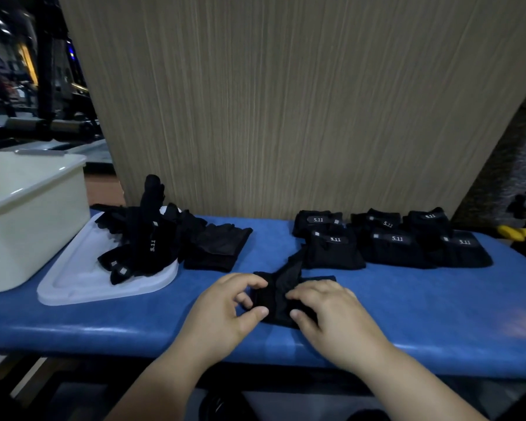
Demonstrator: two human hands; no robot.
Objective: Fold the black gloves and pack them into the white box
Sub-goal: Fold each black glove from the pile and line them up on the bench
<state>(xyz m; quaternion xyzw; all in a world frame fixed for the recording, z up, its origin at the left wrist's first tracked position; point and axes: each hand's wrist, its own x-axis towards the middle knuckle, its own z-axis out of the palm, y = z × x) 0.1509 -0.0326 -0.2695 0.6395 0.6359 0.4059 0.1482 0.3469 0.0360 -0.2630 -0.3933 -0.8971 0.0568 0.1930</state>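
Observation:
A black glove [281, 287] lies partly folded on the blue padded bench [422, 311], near its front edge. My left hand [225, 311] pinches the glove's left side and my right hand [331, 314] presses and grips its right side. Several folded black gloves [392, 241] with "5.11" labels sit in rows at the back right. A heap of unfolded black gloves [146, 238] rests on a white lid [82, 284] at the left, with more gloves [219, 244] spilling onto the bench. The white box [28, 214] stands at the far left, its inside mostly hidden.
A tall wood-grain panel [286, 101] rises right behind the bench. A yellow-handled tool [513, 232] lies at the far right edge. Dark equipment stands in the background at the left.

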